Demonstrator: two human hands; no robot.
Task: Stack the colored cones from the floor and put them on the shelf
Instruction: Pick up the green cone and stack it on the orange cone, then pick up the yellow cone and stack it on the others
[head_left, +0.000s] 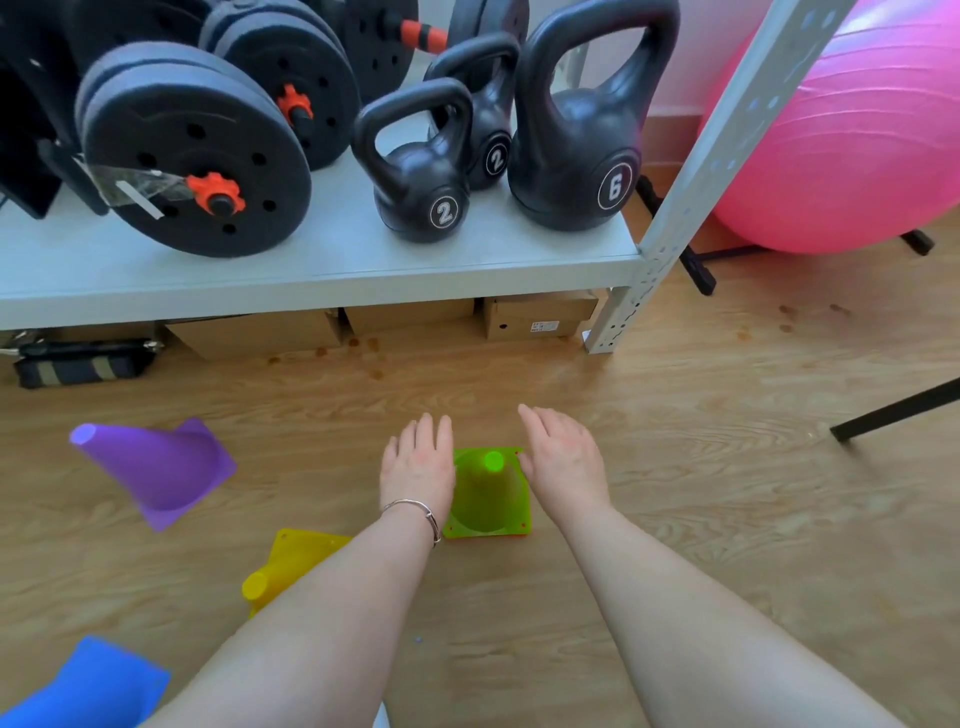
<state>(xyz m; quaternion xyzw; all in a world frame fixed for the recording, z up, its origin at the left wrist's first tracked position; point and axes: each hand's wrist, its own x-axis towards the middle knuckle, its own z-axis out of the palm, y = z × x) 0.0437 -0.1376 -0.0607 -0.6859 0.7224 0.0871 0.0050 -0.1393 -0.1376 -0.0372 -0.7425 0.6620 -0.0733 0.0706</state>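
Note:
A green cone stands upright on the wooden floor, with a red-orange edge showing under its base. My left hand and my right hand hover flat on either side of it, fingers apart, holding nothing. A purple cone lies on its side at the left. A yellow cone lies tipped, partly hidden by my left forearm. A blue cone shows at the bottom left corner. The grey shelf runs across the top.
The shelf carries black weight plates and three kettlebells. Cardboard boxes and a dark bag sit under it. A pink exercise ball is at the right, behind the shelf post. A black stand leg crosses the floor.

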